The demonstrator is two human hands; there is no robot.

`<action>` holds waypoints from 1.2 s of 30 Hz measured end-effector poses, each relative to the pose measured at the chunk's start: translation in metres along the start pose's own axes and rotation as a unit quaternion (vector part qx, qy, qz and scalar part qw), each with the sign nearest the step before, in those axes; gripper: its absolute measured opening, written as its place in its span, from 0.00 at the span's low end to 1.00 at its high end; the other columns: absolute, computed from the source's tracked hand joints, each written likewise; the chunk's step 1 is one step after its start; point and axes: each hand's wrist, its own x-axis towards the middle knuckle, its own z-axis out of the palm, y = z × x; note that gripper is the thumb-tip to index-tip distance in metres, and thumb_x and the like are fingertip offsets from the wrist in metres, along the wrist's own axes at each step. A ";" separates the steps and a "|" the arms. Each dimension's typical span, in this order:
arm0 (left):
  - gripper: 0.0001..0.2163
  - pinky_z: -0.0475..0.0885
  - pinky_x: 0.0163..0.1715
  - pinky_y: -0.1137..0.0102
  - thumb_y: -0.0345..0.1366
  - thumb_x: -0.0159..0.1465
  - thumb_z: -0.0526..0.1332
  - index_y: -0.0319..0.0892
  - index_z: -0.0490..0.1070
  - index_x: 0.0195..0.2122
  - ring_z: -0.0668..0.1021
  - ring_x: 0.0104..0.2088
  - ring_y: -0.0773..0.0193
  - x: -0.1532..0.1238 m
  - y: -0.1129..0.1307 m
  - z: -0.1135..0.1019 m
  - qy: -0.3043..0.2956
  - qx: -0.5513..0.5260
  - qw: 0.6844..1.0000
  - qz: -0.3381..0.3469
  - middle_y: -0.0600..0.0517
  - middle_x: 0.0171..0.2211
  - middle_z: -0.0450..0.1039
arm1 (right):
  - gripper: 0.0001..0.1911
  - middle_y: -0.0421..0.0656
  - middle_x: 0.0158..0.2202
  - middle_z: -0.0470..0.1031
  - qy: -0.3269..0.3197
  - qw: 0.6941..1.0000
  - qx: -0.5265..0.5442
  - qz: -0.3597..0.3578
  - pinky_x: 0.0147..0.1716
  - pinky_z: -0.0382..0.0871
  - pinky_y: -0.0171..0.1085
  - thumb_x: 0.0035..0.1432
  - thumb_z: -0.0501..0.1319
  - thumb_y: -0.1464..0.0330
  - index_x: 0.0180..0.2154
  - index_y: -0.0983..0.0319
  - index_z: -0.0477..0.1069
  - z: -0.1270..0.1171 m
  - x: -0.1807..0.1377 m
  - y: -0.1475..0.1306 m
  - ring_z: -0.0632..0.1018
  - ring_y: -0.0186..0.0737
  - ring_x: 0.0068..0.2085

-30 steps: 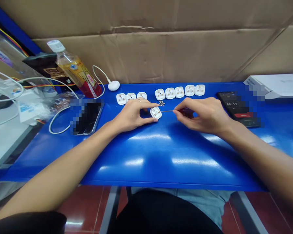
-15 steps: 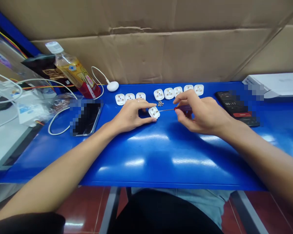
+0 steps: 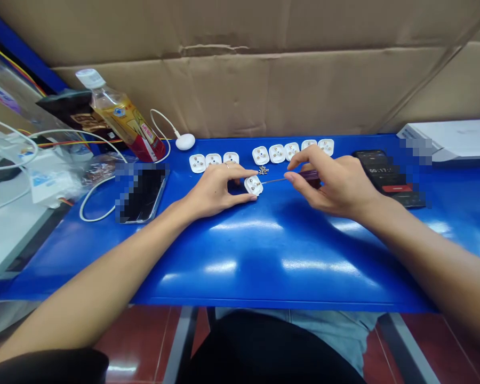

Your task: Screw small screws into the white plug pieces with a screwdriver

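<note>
My left hand pinches a small white square plastic housing between thumb and fingers, just above or on the blue table. Inside the housing sit small metal parts. In my right hand is a screwdriver with a dark red handle, its thin shaft pointing left. The shaft's tip reaches the right side of the housing; exact contact is too small to tell. Right behind the housing lies a little pile of brass-coloured screws. Similar white housings stand in a row behind, with several more housings at the left.
On the left are a phone, a drink bottle, white cables and a round white device. At the right lie a phone showing a timer and a white box. Cardboard walls off the back.
The fingers of my right hand have shifted slightly on the screwdriver handle, and the hand sits a touch further right. My left hand keeps the housing in nearly the same place.
</note>
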 end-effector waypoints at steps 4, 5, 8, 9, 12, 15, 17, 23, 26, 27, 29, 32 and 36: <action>0.24 0.72 0.40 0.65 0.46 0.63 0.74 0.43 0.81 0.59 0.81 0.38 0.58 0.000 0.000 0.000 0.000 0.000 1.000 -0.008 0.47 0.41 0.84 | 0.08 0.45 0.38 0.84 -0.013 0.999 0.029 -0.024 0.30 0.72 0.40 0.65 0.62 0.67 0.46 0.59 0.72 0.001 -0.001 0.001 0.84 0.46 0.33; 0.24 0.72 0.40 0.65 0.46 0.63 0.74 0.43 0.80 0.59 0.81 0.38 0.58 0.000 0.000 0.000 -0.001 0.001 1.000 -0.007 0.47 0.41 0.84 | 0.08 0.45 0.38 0.84 -0.009 0.999 0.027 -0.024 0.30 0.72 0.40 0.65 0.62 0.68 0.46 0.59 0.72 0.001 -0.001 0.001 0.83 0.45 0.33; 0.24 0.72 0.40 0.66 0.45 0.63 0.74 0.43 0.80 0.59 0.81 0.38 0.58 0.000 0.000 -0.001 -0.002 0.001 1.000 -0.001 0.46 0.43 0.84 | 0.07 0.41 0.30 0.82 0.014 1.000 -0.003 -0.014 0.26 0.68 0.39 0.67 0.62 0.64 0.45 0.58 0.72 0.002 -0.001 0.000 0.80 0.43 0.26; 0.24 0.73 0.40 0.65 0.45 0.63 0.74 0.42 0.80 0.59 0.81 0.38 0.58 0.000 0.001 0.000 -0.002 0.002 1.000 0.002 0.46 0.43 0.84 | 0.07 0.41 0.30 0.82 0.014 1.000 0.000 -0.015 0.26 0.68 0.39 0.67 0.62 0.64 0.45 0.58 0.72 0.002 -0.001 -0.001 0.80 0.43 0.26; 0.24 0.73 0.42 0.64 0.43 0.64 0.74 0.42 0.80 0.59 0.82 0.41 0.56 -0.001 0.001 0.000 0.004 0.009 1.000 0.007 0.45 0.44 0.84 | 0.09 0.45 0.39 0.84 -0.003 0.998 0.049 -0.029 0.30 0.73 0.38 0.65 0.62 0.68 0.47 0.60 0.70 0.002 0.000 -0.002 0.84 0.43 0.33; 0.24 0.73 0.42 0.65 0.44 0.64 0.74 0.42 0.80 0.59 0.82 0.41 0.56 -0.001 0.000 0.001 0.009 0.014 1.000 0.010 0.46 0.43 0.84 | 0.08 0.45 0.35 0.83 -0.003 0.999 0.036 -0.015 0.27 0.71 0.38 0.67 0.60 0.67 0.47 0.60 0.70 0.001 0.000 -0.002 0.84 0.43 0.31; 0.24 0.73 0.41 0.65 0.45 0.63 0.75 0.42 0.80 0.58 0.81 0.39 0.57 -0.001 0.001 0.001 0.009 0.016 1.000 0.011 0.47 0.41 0.84 | 0.08 0.44 0.34 0.83 0.003 1.000 0.023 -0.005 0.26 0.70 0.39 0.68 0.61 0.65 0.47 0.59 0.71 0.001 0.000 -0.002 0.83 0.44 0.29; 0.23 0.72 0.38 0.67 0.45 0.63 0.75 0.42 0.80 0.57 0.80 0.36 0.59 0.000 0.001 0.001 0.007 0.020 1.000 0.017 0.49 0.38 0.83 | 0.05 0.42 0.34 0.83 0.017 0.999 0.047 0.010 0.29 0.74 0.39 0.66 0.62 0.66 0.44 0.56 0.71 0.004 -0.001 0.002 0.84 0.44 0.31; 0.23 0.73 0.39 0.67 0.46 0.63 0.75 0.42 0.80 0.57 0.80 0.36 0.60 -0.001 0.001 0.001 0.008 0.019 1.000 0.018 0.48 0.39 0.83 | 0.07 0.41 0.35 0.83 0.031 0.997 0.066 0.000 0.30 0.75 0.38 0.65 0.63 0.65 0.44 0.56 0.69 0.005 -0.001 0.003 0.83 0.42 0.31; 0.23 0.73 0.39 0.67 0.46 0.63 0.75 0.42 0.80 0.57 0.80 0.36 0.60 -0.001 0.001 0.002 0.008 0.018 1.000 0.019 0.48 0.39 0.83 | 0.08 0.42 0.38 0.83 0.032 0.996 0.081 -0.010 0.32 0.76 0.39 0.64 0.63 0.66 0.45 0.56 0.69 0.005 0.000 0.004 0.84 0.42 0.33; 0.23 0.73 0.39 0.66 0.46 0.63 0.75 0.41 0.80 0.57 0.81 0.36 0.59 -0.001 0.001 0.002 0.008 0.016 1.000 0.020 0.48 0.39 0.83 | 0.09 0.42 0.38 0.83 0.037 0.996 0.083 -0.018 0.31 0.75 0.38 0.63 0.63 0.68 0.45 0.57 0.68 0.004 0.000 0.004 0.84 0.42 0.32; 0.23 0.73 0.39 0.66 0.46 0.63 0.75 0.41 0.80 0.57 0.81 0.37 0.59 -0.001 0.001 0.002 0.010 0.016 1.000 0.020 0.48 0.39 0.83 | 0.06 0.39 0.29 0.81 0.044 0.998 0.043 -0.002 0.27 0.72 0.39 0.65 0.63 0.67 0.44 0.57 0.70 0.004 0.000 0.004 0.81 0.42 0.26; 0.23 0.73 0.39 0.66 0.45 0.63 0.75 0.41 0.81 0.57 0.81 0.37 0.59 -0.002 0.002 0.003 0.008 0.009 1.000 0.017 0.47 0.40 0.83 | 0.11 0.44 0.39 0.84 0.036 0.997 0.074 -0.010 0.32 0.76 0.41 0.64 0.63 0.68 0.48 0.58 0.69 0.004 -0.001 0.004 0.85 0.46 0.34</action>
